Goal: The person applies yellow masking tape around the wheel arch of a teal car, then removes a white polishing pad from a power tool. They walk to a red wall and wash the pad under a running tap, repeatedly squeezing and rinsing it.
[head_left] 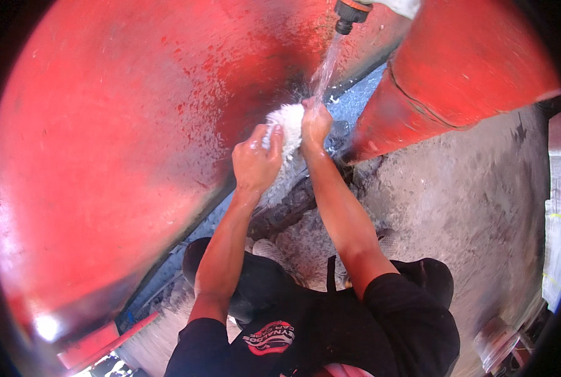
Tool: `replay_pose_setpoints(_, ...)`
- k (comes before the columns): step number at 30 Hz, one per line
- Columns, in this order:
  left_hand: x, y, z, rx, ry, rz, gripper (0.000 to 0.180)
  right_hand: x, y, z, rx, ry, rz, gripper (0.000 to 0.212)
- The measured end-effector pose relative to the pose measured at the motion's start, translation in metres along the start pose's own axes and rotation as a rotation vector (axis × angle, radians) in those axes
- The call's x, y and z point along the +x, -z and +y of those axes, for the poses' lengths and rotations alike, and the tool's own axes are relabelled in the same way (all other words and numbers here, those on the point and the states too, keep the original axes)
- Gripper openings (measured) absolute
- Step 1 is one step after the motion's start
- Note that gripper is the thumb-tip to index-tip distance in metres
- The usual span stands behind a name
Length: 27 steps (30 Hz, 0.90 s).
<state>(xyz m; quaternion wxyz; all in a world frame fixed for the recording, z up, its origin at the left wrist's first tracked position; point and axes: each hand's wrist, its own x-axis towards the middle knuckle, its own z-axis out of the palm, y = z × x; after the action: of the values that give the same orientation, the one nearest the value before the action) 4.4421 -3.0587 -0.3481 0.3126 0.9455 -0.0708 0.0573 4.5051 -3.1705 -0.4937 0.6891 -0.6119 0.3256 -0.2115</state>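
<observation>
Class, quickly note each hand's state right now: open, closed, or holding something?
Left hand: closed on the white shaggy wash cloth.
Right hand: closed on the cloth's other side, under the water stream.

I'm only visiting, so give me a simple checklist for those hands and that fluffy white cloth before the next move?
1. Left hand holding the white cloth: ok, fingers curled against it.
2. Right hand holding it too: ok, closed at its right edge.
3. Water running: ok, streaming from the black nozzle.
4. Red pipe clear of both hands: ok, a gap shows.
5. Cloth fully clean: cannot tell, hands partly cover it.
</observation>
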Motion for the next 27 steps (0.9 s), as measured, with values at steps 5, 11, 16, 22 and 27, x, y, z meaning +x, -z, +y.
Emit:
replay_pose_setpoints(5, 0.003, 0.001, -0.024, -0.208, 0.023, 0.41, 0.027, -0.015, 0.012, 0.01, -0.271, -0.169, -0.33, 0.063)
replay_pose_setpoints(11, -0.007, -0.029, -0.029, -0.591, 0.048, 0.193, 0.02, -0.009, 0.016, 0.033, 0.814, -0.641, -0.527, 0.072)
replay_pose_setpoints(16, 0.014, 0.022, -0.034, -1.272, 0.667, -0.56, 0.06, 0.022, 0.048, 0.04, 0.163, -0.004, -0.224, 0.054)
replay_pose_setpoints(22, 0.023, 0.011, -0.066, -1.037, 0.673, -0.607, 0.067, 0.022, 0.036, 0.035, -0.156, 0.198, -0.171, 0.041)
replay_pose_setpoints(27, 0.016, 0.012, -0.065, -1.286, 0.663, -0.581, 0.059, 0.02, 0.042, -0.008, -0.674, 0.405, -0.251, 0.038)
